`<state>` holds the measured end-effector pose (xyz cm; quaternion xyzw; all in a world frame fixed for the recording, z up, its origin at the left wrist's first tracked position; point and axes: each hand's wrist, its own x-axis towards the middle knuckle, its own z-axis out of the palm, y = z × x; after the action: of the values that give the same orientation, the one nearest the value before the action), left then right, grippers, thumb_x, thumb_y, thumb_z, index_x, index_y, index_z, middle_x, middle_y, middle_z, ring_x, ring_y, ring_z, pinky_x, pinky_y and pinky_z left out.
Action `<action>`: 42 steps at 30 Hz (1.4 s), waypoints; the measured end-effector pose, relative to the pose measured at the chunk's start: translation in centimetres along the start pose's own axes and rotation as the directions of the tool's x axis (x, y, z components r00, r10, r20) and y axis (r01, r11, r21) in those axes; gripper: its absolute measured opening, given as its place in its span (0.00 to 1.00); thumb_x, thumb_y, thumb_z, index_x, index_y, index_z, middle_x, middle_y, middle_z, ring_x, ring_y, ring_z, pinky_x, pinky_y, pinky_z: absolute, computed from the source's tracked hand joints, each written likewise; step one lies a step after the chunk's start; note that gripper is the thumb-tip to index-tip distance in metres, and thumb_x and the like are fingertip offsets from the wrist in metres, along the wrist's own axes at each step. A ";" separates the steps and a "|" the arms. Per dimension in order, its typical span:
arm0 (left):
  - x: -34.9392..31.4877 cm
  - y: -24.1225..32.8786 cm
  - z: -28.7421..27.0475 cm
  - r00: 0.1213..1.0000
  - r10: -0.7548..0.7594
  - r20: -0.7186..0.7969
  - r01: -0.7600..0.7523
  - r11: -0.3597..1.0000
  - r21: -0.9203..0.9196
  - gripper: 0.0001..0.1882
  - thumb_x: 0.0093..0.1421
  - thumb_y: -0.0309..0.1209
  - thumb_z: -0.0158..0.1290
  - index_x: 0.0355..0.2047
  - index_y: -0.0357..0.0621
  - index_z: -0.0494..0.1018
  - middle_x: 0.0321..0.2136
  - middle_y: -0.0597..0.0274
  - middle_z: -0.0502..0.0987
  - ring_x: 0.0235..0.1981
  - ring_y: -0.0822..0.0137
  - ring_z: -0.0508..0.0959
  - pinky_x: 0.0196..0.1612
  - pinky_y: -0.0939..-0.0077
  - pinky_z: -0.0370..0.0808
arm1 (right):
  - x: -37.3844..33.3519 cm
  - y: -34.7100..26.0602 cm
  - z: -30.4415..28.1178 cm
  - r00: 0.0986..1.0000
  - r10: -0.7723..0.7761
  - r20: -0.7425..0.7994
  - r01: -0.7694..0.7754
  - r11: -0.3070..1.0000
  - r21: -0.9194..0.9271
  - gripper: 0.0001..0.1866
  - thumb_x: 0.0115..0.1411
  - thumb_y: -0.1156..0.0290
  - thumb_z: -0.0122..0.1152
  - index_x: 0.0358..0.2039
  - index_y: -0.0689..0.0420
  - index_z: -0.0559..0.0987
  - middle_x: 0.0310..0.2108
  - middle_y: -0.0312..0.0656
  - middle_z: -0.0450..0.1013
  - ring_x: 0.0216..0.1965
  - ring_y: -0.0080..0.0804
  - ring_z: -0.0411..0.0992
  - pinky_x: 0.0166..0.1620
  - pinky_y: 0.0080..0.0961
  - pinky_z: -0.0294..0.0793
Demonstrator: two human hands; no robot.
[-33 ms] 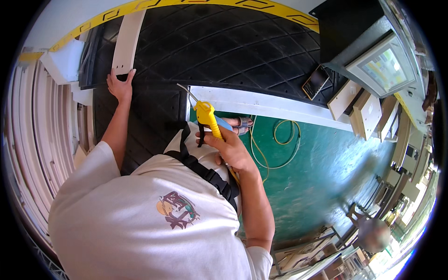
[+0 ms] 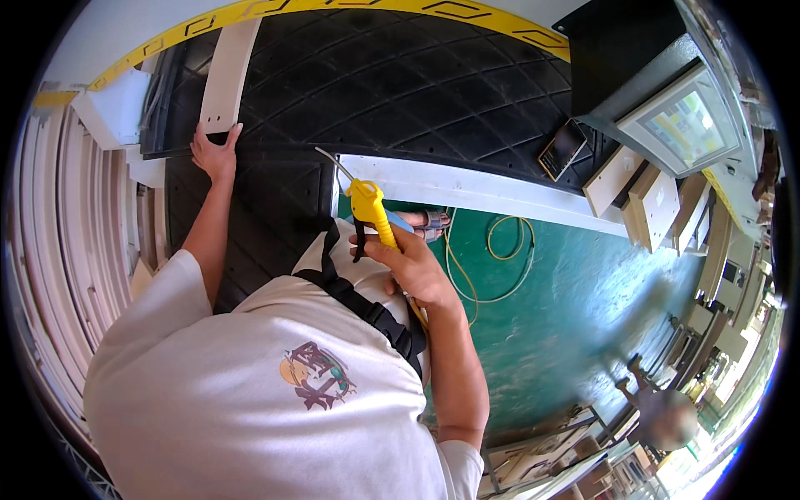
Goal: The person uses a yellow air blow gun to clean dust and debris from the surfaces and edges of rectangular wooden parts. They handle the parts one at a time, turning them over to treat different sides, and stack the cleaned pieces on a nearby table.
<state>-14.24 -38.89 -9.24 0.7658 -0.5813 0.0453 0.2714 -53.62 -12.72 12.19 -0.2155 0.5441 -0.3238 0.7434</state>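
At the far left, my left hand (image 2: pixel 215 154) grips the near end of a pale wooden board (image 2: pixel 227 75), thumb on one edge and fingers on the other. Two small dark holes show near that end. The board lies lengthwise on a black, quilted-pattern work surface (image 2: pixel 375 83). In front of my waist, my right hand (image 2: pixel 414 268) is closed round the handle of a yellow air blow gun (image 2: pixel 367 202). Its thin metal nozzle points up and to the left, over the table's white edge (image 2: pixel 467 185), apart from the board. My palm hides part of the handle.
A phone-like dark device (image 2: pixel 563 150) lies at the right of the surface, near wooden pieces (image 2: pixel 654 208) and a machine with a screen (image 2: pixel 687 121). Hose (image 2: pixel 508 237) loops over the green floor. Long boards (image 2: pixel 67 267) stack at left. A blurred person (image 2: pixel 667 421) is behind right.
The person in the background has shifted their legs slightly. Both my hands, the board and the blow gun stay in place.
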 end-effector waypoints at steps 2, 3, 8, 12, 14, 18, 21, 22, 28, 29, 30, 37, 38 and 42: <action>-0.1 0.5 -0.4 0.999 -0.034 0.028 0.034 0.999 0.006 0.56 0.48 0.68 0.67 0.67 0.44 0.65 0.65 0.49 0.69 0.70 0.44 0.62 0.68 0.27 0.52 | -0.1 -0.3 0.1 0.999 -0.031 0.008 0.031 0.999 0.013 0.19 0.67 0.62 0.61 0.53 0.60 0.79 0.36 0.34 0.76 0.25 0.17 0.68 0.24 0.16 0.70; -0.1 0.7 -0.6 0.998 -0.035 0.043 0.036 0.999 -0.009 0.56 0.48 0.68 0.67 0.67 0.44 0.65 0.65 0.50 0.69 0.70 0.44 0.62 0.68 0.26 0.52 | -0.2 -1.0 0.3 0.998 -0.058 0.015 0.057 0.997 0.045 0.19 0.67 0.62 0.61 0.53 0.60 0.79 0.38 0.35 0.76 0.27 0.18 0.69 0.24 0.16 0.72; -0.2 2.1 -1.9 0.996 -0.037 0.075 0.040 0.998 -0.050 0.56 0.48 0.67 0.67 0.67 0.43 0.66 0.64 0.49 0.70 0.68 0.44 0.64 0.69 0.31 0.53 | -0.3 -2.7 0.5 0.992 -0.101 0.082 0.094 0.992 0.087 0.23 0.67 0.66 0.63 0.58 0.65 0.75 0.42 0.38 0.76 0.36 0.21 0.74 0.28 0.16 0.79; -0.1 1.8 -1.8 0.998 -0.027 0.064 0.028 1.000 -0.013 0.55 0.48 0.68 0.67 0.67 0.42 0.67 0.63 0.44 0.70 0.65 0.42 0.68 0.68 0.41 0.57 | -1.0 -5.1 1.1 0.971 -0.170 0.166 0.159 0.984 0.082 0.27 0.67 0.70 0.61 0.63 0.67 0.70 0.53 0.46 0.79 0.42 0.24 0.78 0.34 0.19 0.84; -0.1 1.8 -1.6 0.998 -0.018 0.054 0.019 1.000 -0.008 0.55 0.48 0.68 0.67 0.66 0.42 0.68 0.63 0.43 0.71 0.65 0.42 0.68 0.68 0.43 0.59 | -1.3 -5.8 1.5 0.965 -0.204 0.166 0.185 0.975 0.122 0.27 0.66 0.71 0.61 0.64 0.67 0.69 0.53 0.46 0.78 0.42 0.25 0.78 0.35 0.20 0.85; -0.1 2.1 -1.8 0.999 0.000 0.037 0.000 1.000 -0.016 0.54 0.48 0.68 0.67 0.65 0.42 0.69 0.62 0.42 0.72 0.65 0.42 0.69 0.67 0.45 0.61 | -1.8 -6.6 2.2 0.958 -0.236 0.161 0.207 0.962 0.180 0.21 0.67 0.71 0.63 0.58 0.63 0.71 0.48 0.39 0.77 0.40 0.22 0.74 0.32 0.20 0.83; 0.0 1.7 -1.7 0.999 0.035 0.033 -0.034 0.999 -0.027 0.53 0.49 0.67 0.67 0.64 0.40 0.70 0.61 0.42 0.73 0.64 0.42 0.70 0.66 0.48 0.64 | -1.9 -7.2 2.4 0.959 -0.224 0.174 0.200 0.969 0.144 0.29 0.64 0.73 0.62 0.64 0.68 0.68 0.53 0.48 0.78 0.47 0.30 0.79 0.36 0.22 0.86; 0.0 1.5 -1.7 0.998 0.050 0.034 -0.048 0.998 -0.037 0.53 0.49 0.67 0.67 0.64 0.40 0.70 0.60 0.42 0.73 0.63 0.42 0.71 0.66 0.49 0.64 | -2.0 -7.4 2.6 0.958 -0.236 0.165 0.210 0.965 0.159 0.29 0.64 0.74 0.61 0.64 0.68 0.68 0.53 0.48 0.77 0.48 0.30 0.78 0.36 0.22 0.86; -0.2 1.5 -1.3 0.997 0.073 -0.021 -0.072 0.997 0.017 0.52 0.50 0.65 0.67 0.63 0.38 0.70 0.60 0.41 0.74 0.63 0.42 0.71 0.65 0.49 0.66 | -2.2 -8.4 4.5 0.891 -0.446 -0.091 0.452 0.844 0.288 0.32 0.62 0.83 0.54 0.67 0.63 0.62 0.59 0.45 0.70 0.51 0.26 0.73 0.37 0.22 0.85; 0.1 1.5 -1.3 0.996 0.086 -0.032 -0.085 0.995 0.042 0.51 0.50 0.65 0.67 0.63 0.37 0.70 0.59 0.41 0.74 0.62 0.42 0.72 0.65 0.49 0.66 | -2.0 -8.8 4.9 0.880 -0.457 -0.125 0.472 0.820 0.323 0.32 0.61 0.83 0.52 0.67 0.64 0.61 0.60 0.46 0.69 0.55 0.28 0.71 0.39 0.24 0.86; 0.0 1.5 -1.4 0.994 0.099 -0.044 -0.096 0.993 0.068 0.51 0.50 0.64 0.67 0.62 0.37 0.71 0.58 0.41 0.75 0.62 0.42 0.72 0.64 0.49 0.67 | -2.0 -9.2 5.3 0.870 -0.468 -0.158 0.492 0.794 0.357 0.33 0.61 0.84 0.51 0.68 0.64 0.60 0.61 0.48 0.68 0.59 0.31 0.70 0.40 0.26 0.87; 0.0 2.7 -2.3 0.995 0.064 -0.077 -0.068 0.996 -0.049 0.48 0.43 0.55 0.75 0.57 0.36 0.72 0.53 0.41 0.77 0.57 0.39 0.75 0.60 0.46 0.69 | -2.2 -12.4 8.9 0.819 -0.531 -0.216 0.573 0.757 0.312 0.40 0.55 0.83 0.44 0.72 0.67 0.53 0.67 0.61 0.62 0.69 0.52 0.64 0.42 0.42 0.90; -0.3 1.7 -1.4 0.994 0.045 -0.102 -0.043 0.999 0.024 0.50 0.45 0.58 0.72 0.61 0.39 0.70 0.60 0.41 0.74 0.64 0.40 0.70 0.65 0.42 0.64 | -2.0 -12.8 9.2 0.808 -0.554 -0.201 0.589 0.752 0.295 0.40 0.55 0.83 0.44 0.72 0.67 0.53 0.67 0.61 0.62 0.68 0.53 0.65 0.40 0.41 0.90; -0.4 1.6 -1.3 0.998 -0.009 -0.060 0.009 1.000 -0.003 0.51 0.47 0.58 0.72 0.65 0.44 0.67 0.64 0.42 0.71 0.69 0.42 0.66 0.67 0.40 0.61 | -1.3 -13.9 9.9 0.794 -0.586 -0.163 0.607 0.744 0.280 0.40 0.56 0.83 0.44 0.71 0.67 0.53 0.66 0.60 0.63 0.68 0.53 0.65 0.39 0.42 0.91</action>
<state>-15.52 -38.19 -7.75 0.7662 -0.5696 0.0662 0.2900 -47.89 -21.79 25.57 -0.2451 0.4106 -0.6343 0.6075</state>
